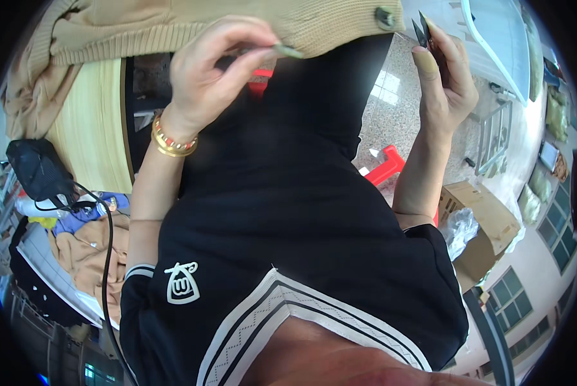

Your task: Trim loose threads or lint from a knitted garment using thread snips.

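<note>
Left hand (pixel 214 74) pinching tan knit garment (pixel 192 26) hem, right hand (pixel 446 83) holding small black snips (pixel 422 31)

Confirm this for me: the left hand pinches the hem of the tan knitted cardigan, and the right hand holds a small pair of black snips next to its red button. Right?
Not quite. In the head view the button on the tan knitted cardigan is dark grey, not red. The rest holds: the left hand pinches the hem, and the right hand holds the small black snips next to that button.
</note>
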Available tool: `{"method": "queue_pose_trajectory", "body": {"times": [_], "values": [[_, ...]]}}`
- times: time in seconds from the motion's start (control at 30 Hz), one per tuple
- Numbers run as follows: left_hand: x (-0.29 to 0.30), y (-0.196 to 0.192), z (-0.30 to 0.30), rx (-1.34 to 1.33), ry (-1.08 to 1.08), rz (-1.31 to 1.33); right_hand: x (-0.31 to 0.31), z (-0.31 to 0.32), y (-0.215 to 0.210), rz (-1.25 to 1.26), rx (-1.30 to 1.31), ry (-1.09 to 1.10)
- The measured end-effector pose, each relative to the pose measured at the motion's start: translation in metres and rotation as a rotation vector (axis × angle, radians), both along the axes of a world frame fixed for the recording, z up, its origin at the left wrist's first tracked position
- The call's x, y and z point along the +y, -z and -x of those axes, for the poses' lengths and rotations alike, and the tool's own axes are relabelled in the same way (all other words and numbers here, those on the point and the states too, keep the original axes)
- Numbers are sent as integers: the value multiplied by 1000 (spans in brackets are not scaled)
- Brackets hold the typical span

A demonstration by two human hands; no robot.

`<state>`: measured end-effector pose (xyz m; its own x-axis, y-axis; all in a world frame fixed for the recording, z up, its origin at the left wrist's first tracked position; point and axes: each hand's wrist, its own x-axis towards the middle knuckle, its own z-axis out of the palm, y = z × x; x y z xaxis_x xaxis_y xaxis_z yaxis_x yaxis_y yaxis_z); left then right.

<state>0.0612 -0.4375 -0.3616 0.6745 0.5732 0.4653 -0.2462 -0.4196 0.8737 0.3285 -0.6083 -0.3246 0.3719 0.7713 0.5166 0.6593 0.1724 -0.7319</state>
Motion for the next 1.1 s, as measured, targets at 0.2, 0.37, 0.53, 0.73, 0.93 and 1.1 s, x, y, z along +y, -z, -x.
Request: {"method": "queue_pose_trajectory", "body": {"times": [0.2, 0.37, 0.53, 0.73, 0.93, 1.1], "values": [[7, 7, 33, 20, 2, 124, -2, 7, 2, 7, 16, -1], [9, 25, 48, 194, -16, 230, 4, 16, 6, 28, 137, -8], [2, 15, 13, 531, -91, 5, 9, 21, 14, 26, 21, -16], [-6, -22, -37, 220, -196, -157, 8, 25, 10, 14, -116, -33], [-14, -57, -80, 233, -204, -387, -4, 28, 8, 82, -80, 65], [-14, -37, -85, -111, -209, -424, -7, 33, 6, 118, -92, 69]]}}
